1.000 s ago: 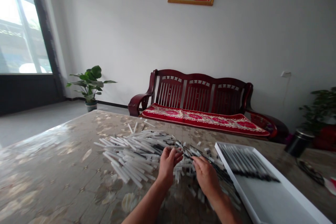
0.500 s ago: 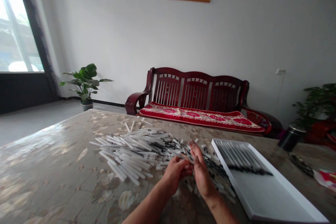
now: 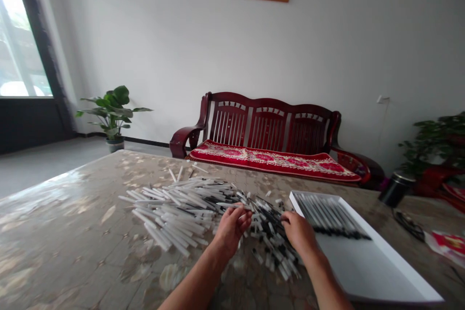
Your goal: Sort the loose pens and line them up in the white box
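My left hand [image 3: 232,227] is closed around a slim white pen barrel [image 3: 225,205], which points left above the heap. Its fingers are curled with the thumb on top. My right hand [image 3: 301,236] pinches at the edge of the small black-and-white pen parts [image 3: 278,242], close to the box's left wall; whatever lies between its fingertips is hidden. A pile of loose white pen barrels [image 3: 170,225] spreads to the left of my hands. On the right, a shallow white box [image 3: 395,261] holds a row of pens [image 3: 327,213] with dark ends at its far end.
Everything lies on a table with a patterned, glossy cover [image 3: 83,232]. A black canister [image 3: 396,189], a dark cable [image 3: 409,225] and a red-and-white packet [image 3: 448,247] are at the right. Beyond the table stands a wooden bench [image 3: 271,126].
My hands have moved apart. The right one went right, from beside the left hand to the small parts near the box. My left hand now shows the barrel pointing left.
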The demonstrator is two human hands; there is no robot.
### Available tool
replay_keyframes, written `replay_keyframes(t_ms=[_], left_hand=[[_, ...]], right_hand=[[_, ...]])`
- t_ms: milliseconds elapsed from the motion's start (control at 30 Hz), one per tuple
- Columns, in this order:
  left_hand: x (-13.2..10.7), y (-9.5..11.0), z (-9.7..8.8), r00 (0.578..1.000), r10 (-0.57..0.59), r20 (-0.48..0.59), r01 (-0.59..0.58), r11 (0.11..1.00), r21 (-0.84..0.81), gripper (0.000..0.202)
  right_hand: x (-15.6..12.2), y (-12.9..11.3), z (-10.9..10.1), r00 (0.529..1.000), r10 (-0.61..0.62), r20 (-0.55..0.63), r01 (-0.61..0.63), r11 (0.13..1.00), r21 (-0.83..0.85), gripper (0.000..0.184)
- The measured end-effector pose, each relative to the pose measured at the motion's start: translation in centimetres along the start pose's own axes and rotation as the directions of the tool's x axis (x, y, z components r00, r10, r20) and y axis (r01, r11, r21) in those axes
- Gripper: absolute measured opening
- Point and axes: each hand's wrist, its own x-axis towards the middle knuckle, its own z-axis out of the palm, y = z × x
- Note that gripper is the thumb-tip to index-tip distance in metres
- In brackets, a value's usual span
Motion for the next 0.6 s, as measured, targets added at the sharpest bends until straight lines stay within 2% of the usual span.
replay_keyframes(t_ms=[167,400,500,600], left_hand=[[0.4,0.0,-0.1,0.999,0.03,-0.045,-0.031,0.999,-0.031,0.021],[0.2,-0.1,-0.1,0.999,0.02,-0.049,-0.02,1.0,0.006,0.02],[0.0,-0.1,0.1,0.998,0.018,-0.053,-0.016,0.999,0.038,0.023],[-0.2,-0.2,0.1,0.999,0.022,-0.042,-0.018,0.997,0.082,0.03]], right_hand=[[-0.1,-0.6,-0.4,0.999,-0.047,0.015,0.047,0.999,-0.015,0.024],[-0.4,-1.4,-1.0,0.972,-0.181,0.151,0.173,0.983,0.062,0.032],[-0.4,-1.3,-0.8,0.971,-0.173,0.165,0.169,0.985,0.037,0.029],[-0.3,-1.3,-0.5,0.981,-0.149,0.126,0.143,0.988,0.055,0.021]])
